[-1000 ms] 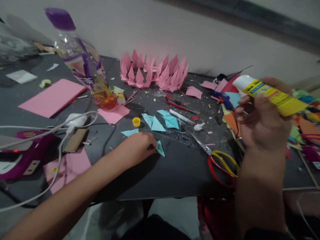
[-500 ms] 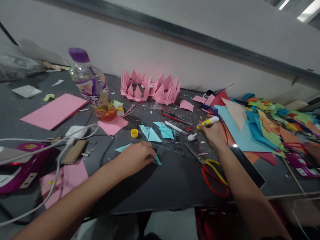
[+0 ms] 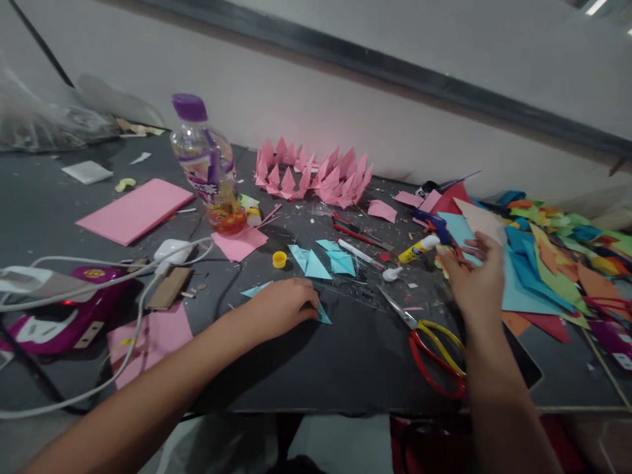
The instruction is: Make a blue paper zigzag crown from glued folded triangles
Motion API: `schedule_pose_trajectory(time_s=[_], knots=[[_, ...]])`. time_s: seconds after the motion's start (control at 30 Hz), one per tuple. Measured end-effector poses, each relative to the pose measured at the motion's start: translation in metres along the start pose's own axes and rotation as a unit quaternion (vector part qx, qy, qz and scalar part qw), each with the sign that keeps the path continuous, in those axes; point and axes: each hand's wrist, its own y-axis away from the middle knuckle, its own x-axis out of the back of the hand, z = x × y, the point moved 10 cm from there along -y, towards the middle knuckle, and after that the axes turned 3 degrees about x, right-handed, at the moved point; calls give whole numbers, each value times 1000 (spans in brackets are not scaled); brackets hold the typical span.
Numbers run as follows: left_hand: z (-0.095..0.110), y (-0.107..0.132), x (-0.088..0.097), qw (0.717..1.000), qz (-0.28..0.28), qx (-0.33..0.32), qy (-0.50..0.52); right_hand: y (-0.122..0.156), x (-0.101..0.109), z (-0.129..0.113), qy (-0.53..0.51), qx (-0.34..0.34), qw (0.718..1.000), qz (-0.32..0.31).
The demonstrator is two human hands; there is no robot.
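My left hand (image 3: 284, 306) rests on the dark table with curled fingers, pressing on a light blue folded paper (image 3: 323, 315) whose ends show on either side; the rest is hidden. Beyond it lie two more light blue folded papers (image 3: 311, 262) and a yellow cap (image 3: 279, 259). My right hand (image 3: 476, 273) hovers at the right with fingers apart, beside a blue and orange glue gun (image 3: 441, 227). A yellow glue stick (image 3: 419, 249) lies just left of that hand. Close by are a white pen-like stick (image 3: 358, 252) and a red utility knife (image 3: 356, 230).
Scissors (image 3: 434, 352) with red and yellow handles lie near the front edge, left of my right forearm. Pink pointed paper rings (image 3: 291, 172) stand at the back. A purple-capped bottle (image 3: 210, 171), pink sheets (image 3: 135, 210) and white cables (image 3: 135, 355) occupy the left. Coloured papers (image 3: 523, 257) spread rightward.
My right hand has let go of the yellow glue stick, which now lies on the table, and has moved right with its fingers opened. My left hand stays on the blue paper.
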Motion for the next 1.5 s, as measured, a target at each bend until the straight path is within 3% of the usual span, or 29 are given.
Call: schedule_pose_trajectory(time_s=[0.03,0.07,0.1,0.13,0.2,0.23,0.3,0.37,0.43,0.57,0.63,0.7,0.83,1.03,1.2,1.3,1.5], knots=[[0,0,0,1000,0,-3,1,9,4,-23,14,45,999,14],[0,0,-1,1000,-1,-5,2,19,-6,-44,21,82,996,-27],[0,0,-1,1000,-2,-7,3,32,-30,-65,28,119,986,-116],[0,0,-2,1000,-4,-8,4,47,-57,-84,29,155,965,-209],[-2,-1,-3,1000,-9,-5,7,76,-98,-121,36,255,916,-306],[-3,-1,-4,1000,-12,0,7,93,-117,-138,53,325,876,-353],[-5,-2,-5,1000,-16,12,4,115,-148,-149,108,404,808,-415],[-6,-2,-5,1000,-16,19,-2,121,-166,-144,148,420,777,-444],[-7,-2,-6,1000,-15,22,-3,114,-170,-138,137,400,791,-441],[-6,-2,-7,1000,-9,9,8,80,-147,-130,-7,323,880,-347],[-6,-2,-7,1000,-10,0,8,62,-135,-116,-84,234,917,-312],[-6,-2,-8,1000,-10,-4,6,52,-130,-98,-150,121,930,-313],[-6,-2,-7,1000,-7,-5,11,57,-128,-72,-235,-33,900,-365],[-5,-2,-6,1000,-13,0,7,68,-116,-52,-188,-80,909,-364],[-4,-2,-4,1000,-20,5,-2,87,-127,-40,-260,-178,848,-425],[-2,-2,-4,1000,-21,-1,-4,97,-133,-40,-263,-181,826,-465],[-1,-3,-3,1000,-19,1,-6,107,-132,-44,-144,-88,835,-524]])
